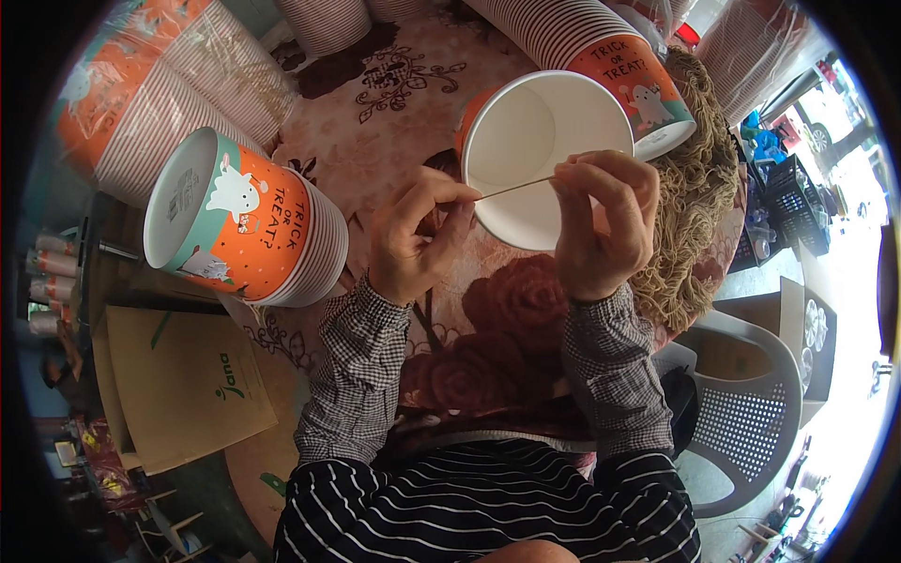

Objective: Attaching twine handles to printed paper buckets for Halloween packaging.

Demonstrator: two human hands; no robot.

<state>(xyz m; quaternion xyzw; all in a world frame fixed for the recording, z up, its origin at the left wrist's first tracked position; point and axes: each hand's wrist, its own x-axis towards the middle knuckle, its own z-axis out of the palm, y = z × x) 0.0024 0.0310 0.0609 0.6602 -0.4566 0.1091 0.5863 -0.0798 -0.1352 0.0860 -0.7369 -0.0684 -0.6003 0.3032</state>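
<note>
A thin tan cord (514, 189) is stretched taut between my two hands. My left hand (419, 230) pinches its left end between thumb and forefinger. The other end is pinched in the fingertips of my right hand (608, 223), slightly higher. Just behind the cord, a paper bucket (511, 127) lies tipped with its white inside facing me; some of its orange outside shows at the left. Right of my right hand, a heap of similar tan cords (690, 206) hangs over the table's edge.
A stack of orange ghost-printed buckets (258, 216) lies at left; another stack (563, 42) lies at the far right. Plastic-wrapped bucket stacks (160, 103) stand far left. The table wears a flowered cloth (375, 113). Below are a cardboard box (188, 385) and a grey plastic chair (751, 413).
</note>
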